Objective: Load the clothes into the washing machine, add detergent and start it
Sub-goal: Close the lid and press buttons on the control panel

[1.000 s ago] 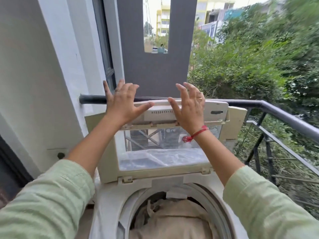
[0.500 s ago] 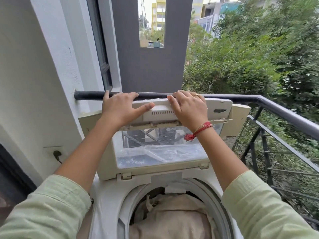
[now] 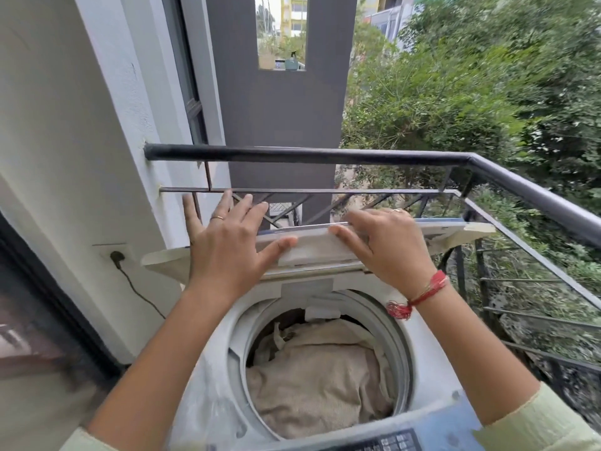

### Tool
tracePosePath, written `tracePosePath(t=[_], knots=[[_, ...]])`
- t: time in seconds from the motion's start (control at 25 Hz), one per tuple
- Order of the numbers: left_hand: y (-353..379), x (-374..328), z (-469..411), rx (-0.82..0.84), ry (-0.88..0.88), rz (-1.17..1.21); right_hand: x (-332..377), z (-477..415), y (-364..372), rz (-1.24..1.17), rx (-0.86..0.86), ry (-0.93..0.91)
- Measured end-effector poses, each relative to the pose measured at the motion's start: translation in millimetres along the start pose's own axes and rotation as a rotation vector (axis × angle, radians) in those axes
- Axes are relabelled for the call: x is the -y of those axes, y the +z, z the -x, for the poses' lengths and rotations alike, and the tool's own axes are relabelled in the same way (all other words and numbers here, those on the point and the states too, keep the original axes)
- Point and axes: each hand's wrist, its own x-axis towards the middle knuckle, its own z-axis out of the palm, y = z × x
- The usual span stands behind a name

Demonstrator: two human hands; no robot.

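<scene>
Way in from above: the round mouth of the washing machine is uncovered between my forearms, and the clothes lie below its rim with room over them. Rear: the lid, folded and tipped back, bars the far edge; my left hand lies flat on it and my right hand curls over its top. Behind the lid: the railing, close by, which also runs down my right side. Left: the wall just beside the machine, with a socket and a cable hanging in the gap. Near edge: the control panel, low.
</scene>
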Motion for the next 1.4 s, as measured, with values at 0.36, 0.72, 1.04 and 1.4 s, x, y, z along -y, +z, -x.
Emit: tracePosePath(t=[0.36, 0.72, 1.04, 1.4], knots=[[25, -25, 122, 0.131, 0.095, -0.056, 13, 93, -11, -0.328, 0.553, -0.071], [83, -42, 218, 0.546, -0.101, 0.078, 43, 206, 40, -0.214, 0.651, 0.002], [111, -46, 240, 0.571, -0.187, 0.127, 42, 232, 76, -0.204, 0.631, 0.056], [117, -44, 242, 0.521, -0.183, 0.143, 62, 268, 58, -0.102, 0.647, 0.144]])
